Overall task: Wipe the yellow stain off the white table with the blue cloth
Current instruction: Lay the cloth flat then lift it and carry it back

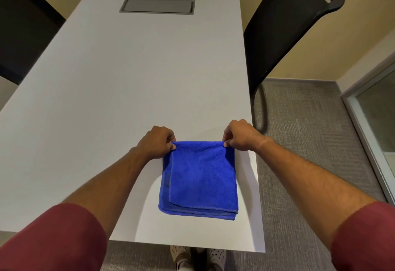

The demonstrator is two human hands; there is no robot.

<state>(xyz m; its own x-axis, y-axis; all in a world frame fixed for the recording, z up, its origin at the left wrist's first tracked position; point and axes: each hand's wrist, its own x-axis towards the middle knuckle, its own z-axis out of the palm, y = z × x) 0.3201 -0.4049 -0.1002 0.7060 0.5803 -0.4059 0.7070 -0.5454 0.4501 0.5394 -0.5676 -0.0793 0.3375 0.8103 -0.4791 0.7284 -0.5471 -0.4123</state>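
Observation:
A blue cloth (199,177), folded into a square, lies flat on the white table (119,82) near its front right corner. My left hand (157,142) pinches the cloth's far left corner. My right hand (240,135) pinches the far right corner. Both hands rest at the cloth's far edge, knuckles up. No yellow stain shows on the table surface that I can see; the cloth and my arms hide part of it.
A grey cable hatch (157,6) is set into the table's far end. A black chair (286,27) stands off the table's right side. The table's right edge runs just past the cloth. Grey carpet lies to the right, and a dark panel (23,24) stands at the left.

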